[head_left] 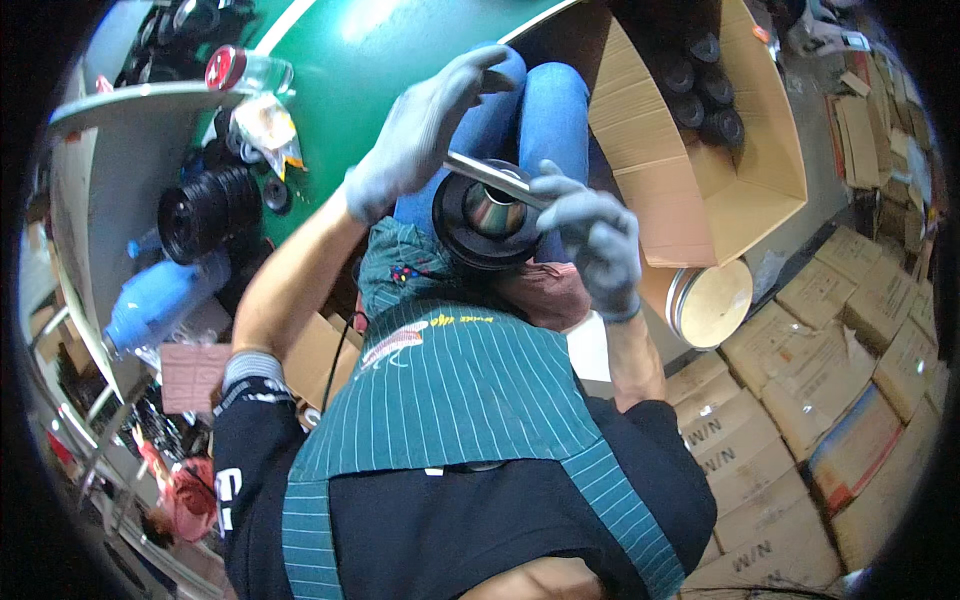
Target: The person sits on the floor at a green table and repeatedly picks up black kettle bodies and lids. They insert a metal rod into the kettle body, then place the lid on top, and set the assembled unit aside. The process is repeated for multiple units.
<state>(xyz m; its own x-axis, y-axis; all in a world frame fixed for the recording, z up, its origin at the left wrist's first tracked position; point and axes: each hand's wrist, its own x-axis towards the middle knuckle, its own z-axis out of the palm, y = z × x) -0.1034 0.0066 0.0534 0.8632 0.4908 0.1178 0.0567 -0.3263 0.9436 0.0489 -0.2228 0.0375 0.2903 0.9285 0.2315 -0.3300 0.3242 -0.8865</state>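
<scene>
My left hand (408,135), in a grey glove, is open, fingers stretched out together, with the heel of its palm by one end of a metal rod (478,172). Closed around the other end is my right hand (595,235), gloved the same way. Below the rod, a black disc-shaped part (455,222) with a shiny metal cone (492,215) at its centre rests in my lap. The rod passes over the cone's far side; I cannot tell whether they touch.
An open cardboard box (745,205) with several black round parts (700,85) stands at right, a round tub (715,305) beside it. On the left are a table (130,110), a clear jar with a red lid (245,70), stacked black discs (210,213) and a blue bottle (160,300). Flattened cartons (790,440) lie at lower right.
</scene>
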